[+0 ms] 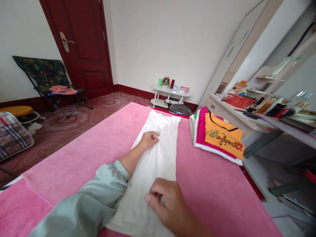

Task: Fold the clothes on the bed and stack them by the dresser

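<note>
A white shirt [158,158] lies lengthwise on the pink bed cover [111,144], folded into a long strip with wrinkles near its far end. My left hand [149,140] rests on the upper part of it, fingers curled together and pinching at the cloth. Closer to me, my right hand [170,200] is over the near part of the shirt. Its fingers are loosely curled with the thumb near them, and I see nothing held in it. A stack of folded clothes sits to the right, topped by an orange shirt [223,135] with lettering.
Along the right stands a dresser [247,120] with a red basket [239,100] and several bottles. A small white side table [170,90] is against the far wall. To the left are a folding chair [41,75] with clothing on it and a dark red door [84,42].
</note>
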`<state>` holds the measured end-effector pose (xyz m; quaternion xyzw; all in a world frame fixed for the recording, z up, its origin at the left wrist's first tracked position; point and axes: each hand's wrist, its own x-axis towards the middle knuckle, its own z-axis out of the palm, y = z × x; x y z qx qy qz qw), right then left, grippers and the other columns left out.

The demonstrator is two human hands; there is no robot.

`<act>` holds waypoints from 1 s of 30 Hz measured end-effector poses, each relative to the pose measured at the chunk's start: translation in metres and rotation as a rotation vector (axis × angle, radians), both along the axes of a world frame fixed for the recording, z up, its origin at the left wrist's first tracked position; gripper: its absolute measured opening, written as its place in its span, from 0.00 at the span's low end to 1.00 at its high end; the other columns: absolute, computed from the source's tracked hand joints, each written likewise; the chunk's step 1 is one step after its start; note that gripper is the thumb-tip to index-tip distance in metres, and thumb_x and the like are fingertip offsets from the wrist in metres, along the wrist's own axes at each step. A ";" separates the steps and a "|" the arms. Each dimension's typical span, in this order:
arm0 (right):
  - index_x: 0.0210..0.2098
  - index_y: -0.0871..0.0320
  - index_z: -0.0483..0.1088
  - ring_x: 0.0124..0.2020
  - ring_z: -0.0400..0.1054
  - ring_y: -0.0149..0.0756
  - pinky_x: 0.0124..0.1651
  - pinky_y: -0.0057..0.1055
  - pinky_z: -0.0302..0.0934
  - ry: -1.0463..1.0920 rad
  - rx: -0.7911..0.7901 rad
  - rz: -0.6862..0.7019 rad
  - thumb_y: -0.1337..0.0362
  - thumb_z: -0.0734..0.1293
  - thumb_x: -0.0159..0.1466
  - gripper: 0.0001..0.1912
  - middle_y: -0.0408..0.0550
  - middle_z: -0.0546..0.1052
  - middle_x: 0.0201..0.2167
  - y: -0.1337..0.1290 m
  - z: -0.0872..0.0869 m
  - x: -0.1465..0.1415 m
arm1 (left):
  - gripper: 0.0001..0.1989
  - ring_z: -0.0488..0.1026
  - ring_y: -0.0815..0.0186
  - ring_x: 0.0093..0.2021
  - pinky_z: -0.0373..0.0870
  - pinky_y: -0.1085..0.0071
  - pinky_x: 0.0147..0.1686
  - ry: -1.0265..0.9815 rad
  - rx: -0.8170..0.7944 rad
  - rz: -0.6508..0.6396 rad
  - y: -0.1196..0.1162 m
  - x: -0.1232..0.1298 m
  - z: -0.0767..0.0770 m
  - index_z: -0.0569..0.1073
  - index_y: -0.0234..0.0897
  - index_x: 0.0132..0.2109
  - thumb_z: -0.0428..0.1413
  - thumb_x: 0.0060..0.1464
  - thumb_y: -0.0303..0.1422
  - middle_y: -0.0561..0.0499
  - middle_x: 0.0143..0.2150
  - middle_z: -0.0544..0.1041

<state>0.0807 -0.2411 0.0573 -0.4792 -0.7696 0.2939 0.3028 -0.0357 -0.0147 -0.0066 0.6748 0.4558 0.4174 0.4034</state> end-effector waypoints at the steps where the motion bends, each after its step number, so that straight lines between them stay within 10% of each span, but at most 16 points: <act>1: 0.23 0.57 0.64 0.26 0.61 0.26 0.31 0.24 0.52 0.027 0.040 -0.096 0.61 0.61 0.63 0.13 0.38 0.66 0.22 0.008 -0.001 0.008 | 0.15 0.62 0.76 0.21 0.60 0.78 0.24 0.014 0.012 0.002 -0.001 -0.001 0.000 0.76 0.31 0.42 0.58 0.43 0.27 0.57 0.23 0.69; 5: 0.28 0.57 0.67 0.29 0.63 0.29 0.33 0.25 0.54 -0.077 0.104 -0.329 0.65 0.60 0.62 0.07 0.41 0.70 0.28 0.042 -0.017 0.037 | 0.15 0.66 0.73 0.25 0.63 0.76 0.28 0.122 0.108 -0.013 -0.007 -0.002 0.004 0.77 0.34 0.42 0.58 0.43 0.27 0.55 0.28 0.72; 15: 0.33 0.57 0.69 0.28 0.65 0.30 0.33 0.27 0.58 0.040 0.064 -0.353 0.66 0.60 0.59 0.07 0.43 0.72 0.29 0.059 -0.044 0.049 | 0.21 0.64 0.55 0.55 0.62 0.62 0.55 0.456 0.424 -0.196 -0.059 -0.015 0.035 0.75 0.41 0.48 0.56 0.44 0.22 0.46 0.57 0.65; 21: 0.39 0.59 0.67 0.32 0.68 0.34 0.34 0.30 0.64 0.476 -0.004 -0.526 0.61 0.62 0.57 0.12 0.47 0.72 0.32 0.069 -0.052 0.056 | 0.21 0.73 0.66 0.40 0.68 0.73 0.42 0.305 0.180 -0.867 -0.140 -0.047 0.069 0.77 0.44 0.45 0.49 0.50 0.19 0.50 0.41 0.76; 30: 0.45 0.57 0.70 0.31 0.67 0.31 0.37 0.29 0.62 0.059 0.089 -0.405 0.66 0.60 0.60 0.14 0.46 0.72 0.36 0.061 -0.047 0.054 | 0.20 0.74 0.67 0.37 0.68 0.77 0.31 0.405 0.006 -1.027 -0.187 -0.084 0.095 0.78 0.49 0.46 0.56 0.48 0.23 0.51 0.43 0.76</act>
